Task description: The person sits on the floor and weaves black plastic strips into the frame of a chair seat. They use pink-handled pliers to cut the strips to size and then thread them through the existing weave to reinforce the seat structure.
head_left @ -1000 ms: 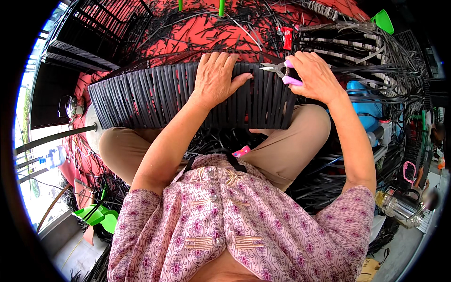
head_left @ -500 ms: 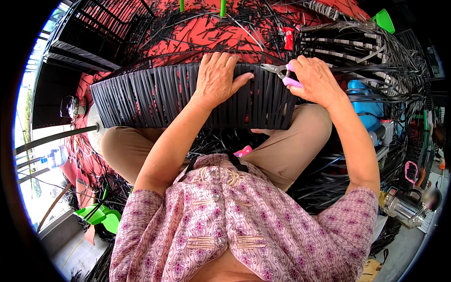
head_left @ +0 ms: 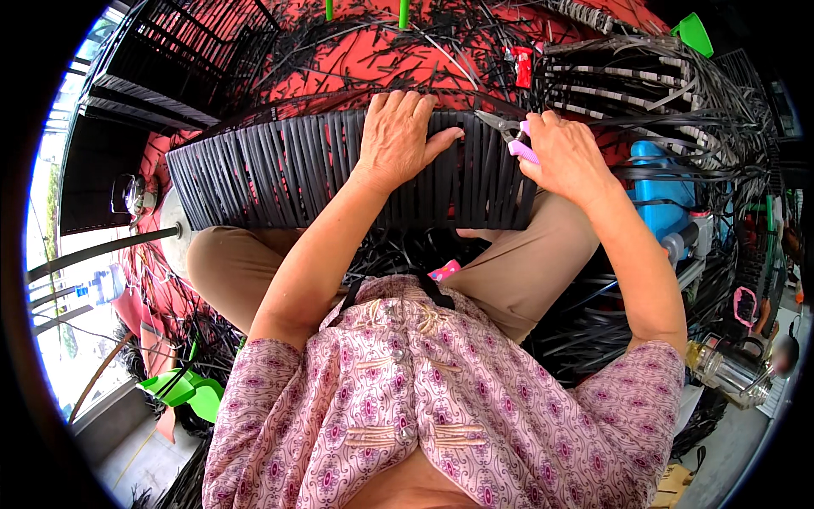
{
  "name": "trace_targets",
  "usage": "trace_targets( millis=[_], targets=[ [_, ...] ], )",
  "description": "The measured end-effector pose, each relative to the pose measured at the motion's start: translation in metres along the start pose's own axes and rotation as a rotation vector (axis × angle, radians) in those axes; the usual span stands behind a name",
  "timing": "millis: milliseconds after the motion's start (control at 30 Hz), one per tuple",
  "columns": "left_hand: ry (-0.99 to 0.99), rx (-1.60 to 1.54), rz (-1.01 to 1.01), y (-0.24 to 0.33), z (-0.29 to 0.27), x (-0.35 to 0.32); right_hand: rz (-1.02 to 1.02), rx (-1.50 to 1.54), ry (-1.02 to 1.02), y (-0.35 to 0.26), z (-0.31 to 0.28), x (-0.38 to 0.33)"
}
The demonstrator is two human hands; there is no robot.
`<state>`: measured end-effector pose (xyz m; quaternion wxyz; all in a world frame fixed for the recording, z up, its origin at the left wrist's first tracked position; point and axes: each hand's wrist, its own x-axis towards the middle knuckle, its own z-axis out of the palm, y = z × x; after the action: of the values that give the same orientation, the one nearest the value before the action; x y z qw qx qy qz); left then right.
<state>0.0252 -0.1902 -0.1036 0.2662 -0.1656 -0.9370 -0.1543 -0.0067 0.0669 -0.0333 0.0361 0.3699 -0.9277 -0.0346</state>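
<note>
The floor point(head_left: 373, 59) ahead is covered by a red mat, strewn all over with loose black strips point(head_left: 475, 34) — a real tangle of them. At the upper left stand black wire frames point(head_left: 170, 59), stacked at a slant. Two green posts point(head_left: 404, 12) rise at the top edge. On the right a blue plastic container point(head_left: 657, 182) sits among more black strips, with a woven black-and-white frame point(head_left: 627, 76) above it and a green plastic piece point(head_left: 695, 32) in the far corner. Bright daylight comes in from the left side — open air and trees show past a dark rail point(head_left: 93, 253). Green plastic scoops point(head_left: 182, 390) lie low on the left, on grey concrete.
</note>
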Motion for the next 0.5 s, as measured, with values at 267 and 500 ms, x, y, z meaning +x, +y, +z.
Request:
trace_targets(
  millis=[267,500],
  targets=[
    [0.012,-0.004,0.008,0.000,0.002,0.001,0.132,0.024,-0.007,-0.009,0.004,0.000],
    [0.007,0.003,-0.004,-0.001,0.001,0.002,0.150,0.135,0.159,0.021,0.004,-0.021]
  ],
)
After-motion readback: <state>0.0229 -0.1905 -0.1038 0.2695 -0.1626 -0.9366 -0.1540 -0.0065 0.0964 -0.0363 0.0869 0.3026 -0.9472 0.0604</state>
